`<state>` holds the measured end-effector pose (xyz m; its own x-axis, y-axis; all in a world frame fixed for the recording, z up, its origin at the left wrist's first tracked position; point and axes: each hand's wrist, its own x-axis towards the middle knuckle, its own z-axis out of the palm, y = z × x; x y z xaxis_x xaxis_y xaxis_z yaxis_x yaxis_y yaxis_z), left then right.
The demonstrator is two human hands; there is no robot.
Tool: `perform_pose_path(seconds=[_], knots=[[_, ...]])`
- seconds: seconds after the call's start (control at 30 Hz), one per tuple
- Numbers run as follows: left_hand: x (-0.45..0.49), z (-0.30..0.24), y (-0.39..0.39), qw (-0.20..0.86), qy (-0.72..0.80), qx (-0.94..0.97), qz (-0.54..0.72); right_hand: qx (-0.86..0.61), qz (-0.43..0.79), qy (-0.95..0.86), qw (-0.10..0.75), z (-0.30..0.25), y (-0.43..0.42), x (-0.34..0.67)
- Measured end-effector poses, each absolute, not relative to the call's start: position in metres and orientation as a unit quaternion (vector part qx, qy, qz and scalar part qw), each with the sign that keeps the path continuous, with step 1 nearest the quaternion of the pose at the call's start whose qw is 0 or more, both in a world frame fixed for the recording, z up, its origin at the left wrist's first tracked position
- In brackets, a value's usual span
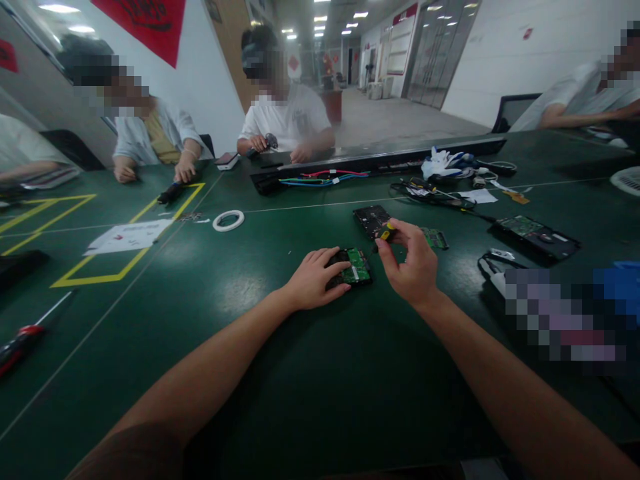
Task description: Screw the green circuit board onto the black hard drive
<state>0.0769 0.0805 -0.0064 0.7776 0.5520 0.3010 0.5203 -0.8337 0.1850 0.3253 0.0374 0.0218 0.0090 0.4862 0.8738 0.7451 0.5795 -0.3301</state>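
My left hand [313, 280] steadies a hard drive [361, 270] on the green table, thumb along its near side and fingers over its top. The drive's green circuit board faces up, partly covered by those fingers. Just right of it, my right hand [415, 267] pinches a small screwdriver with a yellow and black handle [387, 231]. Its tip points down near the drive's right edge; whether it touches anything cannot be made out. Behind the screwdriver lies a second black hard drive [370, 219]. A loose green circuit board [436, 238] is partly hidden beyond my right hand.
A larger black drive with a circuit board [537, 239] lies right. Gloves [443, 162], cables and a long black bar [390, 163] lie farther back. Leftward are a white ring [229, 221], paper [127, 237] and a red-handled screwdriver [23, 343]. Several people sit around the table.
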Motion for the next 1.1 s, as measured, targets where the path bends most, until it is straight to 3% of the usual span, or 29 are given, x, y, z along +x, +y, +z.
perform_pose_path(seconds=[0.63,1.1], knots=[[0.0789,-0.0067,0.0794,0.04,0.293,0.94,0.169,-0.433,-0.075,-0.702,0.56,0.0189,0.0356,0.3245],[0.0799,-0.006,0.0785,0.047,0.297,0.938,0.174,-0.446,-0.111,-0.691,0.558,0.0179,0.0361,0.3245]])
